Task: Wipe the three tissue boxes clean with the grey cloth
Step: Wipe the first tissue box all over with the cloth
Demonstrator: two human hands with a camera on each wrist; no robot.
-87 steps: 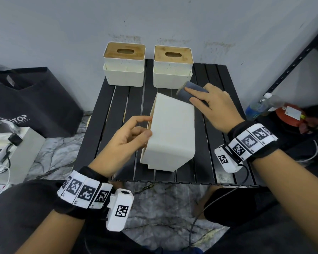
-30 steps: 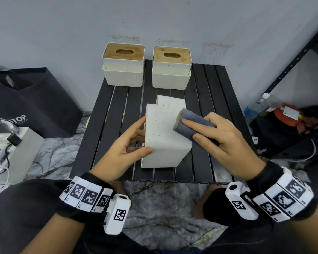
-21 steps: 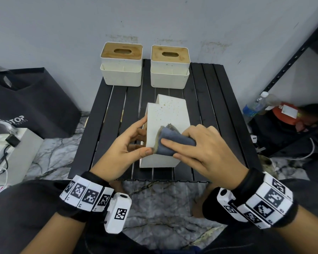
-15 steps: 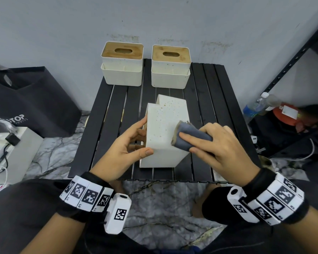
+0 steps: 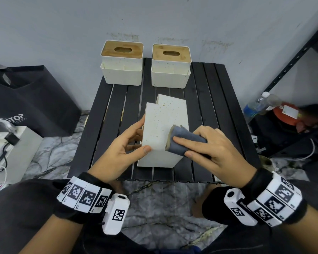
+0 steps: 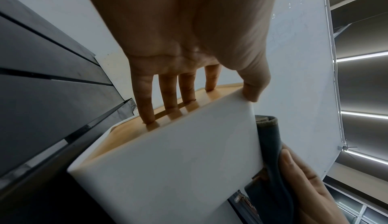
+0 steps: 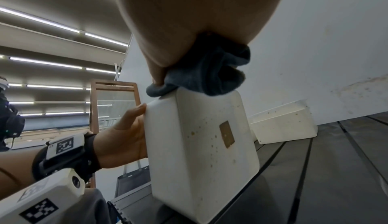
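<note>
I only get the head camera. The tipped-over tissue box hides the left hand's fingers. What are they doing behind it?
Observer: In the left wrist view, four straight fingers of the left hand press against the wooden lid of the box, with the thumb on the upper edge.
Visitor: And the face turned toward the right hand?
Observer: The right wrist view shows it speckled with brown spots, with a small brown patch on it.
Visitor: Is the cloth lying flat?
Observer: No. The grey cloth is bunched up under the right hand, at the box's top corner.
</note>
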